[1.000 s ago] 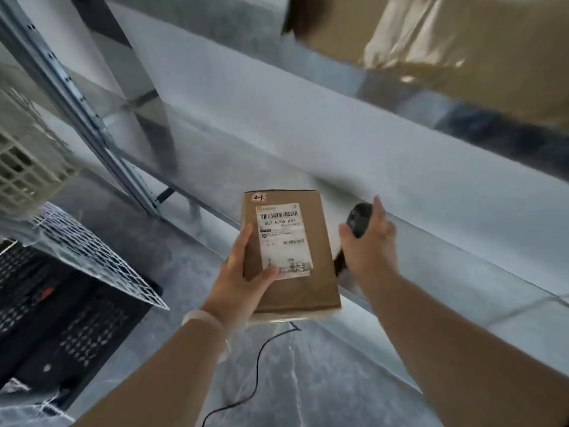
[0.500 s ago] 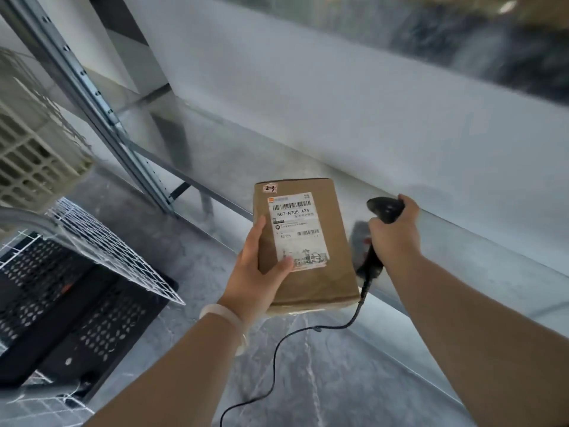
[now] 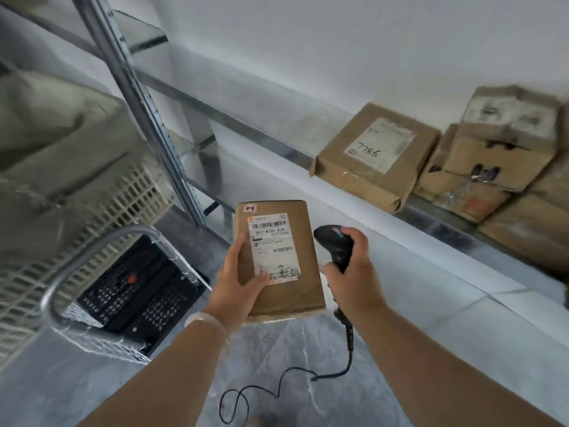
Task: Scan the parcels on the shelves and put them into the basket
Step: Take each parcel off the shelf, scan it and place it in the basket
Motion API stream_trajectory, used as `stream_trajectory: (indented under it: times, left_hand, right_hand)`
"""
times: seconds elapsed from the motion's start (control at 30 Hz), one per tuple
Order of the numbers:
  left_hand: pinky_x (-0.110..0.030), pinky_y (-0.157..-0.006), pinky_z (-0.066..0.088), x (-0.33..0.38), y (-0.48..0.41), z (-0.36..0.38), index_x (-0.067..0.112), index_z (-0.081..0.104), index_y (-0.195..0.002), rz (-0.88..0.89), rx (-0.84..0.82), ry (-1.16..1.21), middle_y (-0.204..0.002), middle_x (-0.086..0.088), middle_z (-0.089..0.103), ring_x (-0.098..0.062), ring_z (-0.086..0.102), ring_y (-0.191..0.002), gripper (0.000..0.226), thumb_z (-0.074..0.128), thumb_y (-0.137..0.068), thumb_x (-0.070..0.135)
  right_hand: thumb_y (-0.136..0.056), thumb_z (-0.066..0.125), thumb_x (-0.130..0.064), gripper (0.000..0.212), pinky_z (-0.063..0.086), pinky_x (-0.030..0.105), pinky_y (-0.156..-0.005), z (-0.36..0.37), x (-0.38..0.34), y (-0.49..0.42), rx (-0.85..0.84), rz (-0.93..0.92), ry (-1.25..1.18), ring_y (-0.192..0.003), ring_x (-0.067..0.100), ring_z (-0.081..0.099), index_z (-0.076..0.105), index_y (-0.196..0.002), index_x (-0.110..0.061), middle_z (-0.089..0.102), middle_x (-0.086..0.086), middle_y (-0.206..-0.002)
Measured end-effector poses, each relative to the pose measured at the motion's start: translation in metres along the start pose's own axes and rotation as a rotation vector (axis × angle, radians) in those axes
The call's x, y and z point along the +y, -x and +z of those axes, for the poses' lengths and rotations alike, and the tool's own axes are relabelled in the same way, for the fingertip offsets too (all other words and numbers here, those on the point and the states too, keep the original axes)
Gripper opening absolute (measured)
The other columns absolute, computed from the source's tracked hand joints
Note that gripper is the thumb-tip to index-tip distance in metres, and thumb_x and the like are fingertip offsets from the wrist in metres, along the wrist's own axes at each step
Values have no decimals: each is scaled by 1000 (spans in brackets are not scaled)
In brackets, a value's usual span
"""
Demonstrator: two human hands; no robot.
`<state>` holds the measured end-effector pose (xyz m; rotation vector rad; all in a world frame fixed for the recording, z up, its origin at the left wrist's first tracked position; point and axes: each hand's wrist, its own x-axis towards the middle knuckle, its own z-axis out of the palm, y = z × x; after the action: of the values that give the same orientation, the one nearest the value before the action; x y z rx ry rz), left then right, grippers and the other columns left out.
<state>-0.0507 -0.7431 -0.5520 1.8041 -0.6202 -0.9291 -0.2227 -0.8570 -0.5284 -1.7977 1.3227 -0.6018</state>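
Note:
My left hand (image 3: 235, 282) grips a flat brown parcel (image 3: 304, 285) by its lower left side, thumb on its white barcode label (image 3: 272, 246), which faces up. My right hand (image 3: 354, 275) holds a black corded barcode scanner (image 3: 334, 245) just right of the parcel, its head level with the label. Several more brown parcels lie on the metal shelf (image 3: 246, 124) at the right, one marked 7786 (image 3: 377, 152). A cream slatted basket (image 3: 92, 217) sits at the left.
A grey upright shelf post (image 3: 138, 109) stands between the basket and the shelf. A metal cart handle (image 3: 89, 257) and a black perforated crate (image 3: 138, 294) sit low on the left. The scanner cable (image 3: 308, 374) trails over the grey floor.
The view has swung down and right, bringing the shelved parcels into sight. The scanner has moved closer to the parcel's right side. My left hand keeps the same hold.

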Motion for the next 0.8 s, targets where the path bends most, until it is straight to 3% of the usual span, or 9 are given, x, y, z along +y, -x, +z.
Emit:
stream_trajectory:
  times: [0.17,0.37,0.57,0.8]
  left_hand:
    - [-33,-97,44,27,68,-35,64,22,-137,59,138,-83,-136,11,44,-17,49,-119,74,69,-92,27]
    - [-46,-104,47,96,139,-76,66,21,-137,139,254,-92,-139,3,42,-21,51,-119,77,72,-89,32]
    - [-41,-100,48,149,189,-115,68,21,-135,272,340,-69,-138,5,43,-20,51,-118,81,74,-87,31]
    - [-38,-101,47,173,221,-155,69,18,-133,341,427,-89,-141,-2,43,-22,51,-121,86,79,-81,37]
  right_hand:
    - [-88,58,-15,57,58,51,-75,-30,-58,53,-70,-70,-38,-85,28,66,30,-121,-52,60,-2,-112]
    - [-93,60,-34,46,59,46,-74,-72,-143,119,-157,-302,-34,-90,26,67,29,-122,-50,62,2,-116]
    - [-94,60,-35,46,59,44,-75,-101,-229,167,-174,-513,-42,-89,22,69,30,-125,-50,60,-6,-121]
    - [-94,59,-38,41,60,42,-67,-112,-298,203,-186,-634,-27,-81,18,69,34,-126,-47,66,-5,-109]
